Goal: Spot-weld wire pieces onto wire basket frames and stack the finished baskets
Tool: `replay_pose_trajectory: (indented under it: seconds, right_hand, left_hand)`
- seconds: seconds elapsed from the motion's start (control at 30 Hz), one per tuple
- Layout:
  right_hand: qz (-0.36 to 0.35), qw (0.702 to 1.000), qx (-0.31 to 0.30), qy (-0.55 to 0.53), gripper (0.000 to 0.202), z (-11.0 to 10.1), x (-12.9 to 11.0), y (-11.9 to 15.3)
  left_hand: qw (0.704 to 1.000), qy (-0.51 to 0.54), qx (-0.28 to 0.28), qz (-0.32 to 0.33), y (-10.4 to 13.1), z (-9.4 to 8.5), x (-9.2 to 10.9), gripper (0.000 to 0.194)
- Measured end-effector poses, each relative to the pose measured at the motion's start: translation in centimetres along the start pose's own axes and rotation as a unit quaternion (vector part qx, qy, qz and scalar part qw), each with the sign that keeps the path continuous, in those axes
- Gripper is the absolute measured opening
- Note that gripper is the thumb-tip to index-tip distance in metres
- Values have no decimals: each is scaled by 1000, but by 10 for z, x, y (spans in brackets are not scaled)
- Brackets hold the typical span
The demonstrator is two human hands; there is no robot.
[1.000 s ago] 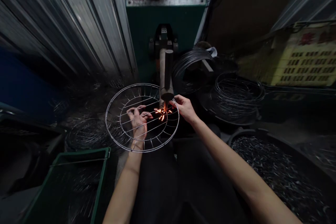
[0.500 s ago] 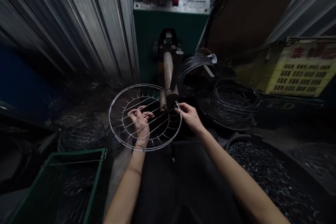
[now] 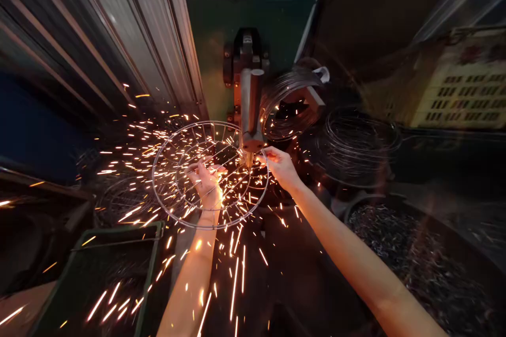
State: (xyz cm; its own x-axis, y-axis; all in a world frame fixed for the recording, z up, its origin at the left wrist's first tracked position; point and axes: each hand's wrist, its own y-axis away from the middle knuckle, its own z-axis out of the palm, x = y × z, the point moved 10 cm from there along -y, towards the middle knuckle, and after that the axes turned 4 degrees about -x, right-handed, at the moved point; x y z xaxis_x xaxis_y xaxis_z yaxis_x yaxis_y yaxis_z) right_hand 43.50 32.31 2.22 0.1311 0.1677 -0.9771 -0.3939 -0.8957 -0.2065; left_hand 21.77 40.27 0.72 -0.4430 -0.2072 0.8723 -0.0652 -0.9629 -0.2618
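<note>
A round wire frame (image 3: 202, 227) lies nearly level under the electrode arm (image 3: 252, 110) of a green machine (image 3: 213, 26). Bright sparks fly from the arm's tip, mostly to the left and downward. My left hand (image 3: 206, 181) is beneath the frame, seen through its wires, with fingers apart; whether it supports the wires is hard to see. At the frame's right rim, close to the tip, my right hand (image 3: 279, 163) pinches with thumb and fingers; what lies between the fingertips is too small to make out.
Wire rings (image 3: 356, 142) and a coil (image 3: 284, 95) sit behind on the right. A tub of small metal pieces (image 3: 395, 242) stands at the lower right, a green crate (image 3: 152, 268) at the lower left, and a yellow crate (image 3: 462, 95) at the far right.
Sparks have burst out at the tip and light up the scene. The upper arm has come down onto the frame's right part. The frame and both hands appear slightly further left in view.
</note>
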Motion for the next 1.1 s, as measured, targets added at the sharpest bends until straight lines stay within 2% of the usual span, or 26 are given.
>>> replay_pose_trajectory:
  seconds: [0.2, 0.33, 0.93, 1.1]
  right_hand:
    - [-3, 1000, -2, 13, 27, -10, -3, -1]
    - [-8, 999, -14, 39, 26, -15, -8, 1]
    - [-15, 999, -22, 35, 28, -3, -9, -3]
    - [-3, 1000, -24, 3, 29, -2, -2, -5]
  left_hand:
    - [999, 15, 33, 31, 15, 3, 12, 22]
    - [999, 30, 36, 18, 25, 6, 11, 20]
    - [998, 50, 36, 5, 18, -1, 1, 24]
    - [999, 46, 28, 3, 18, -1, 1, 23]
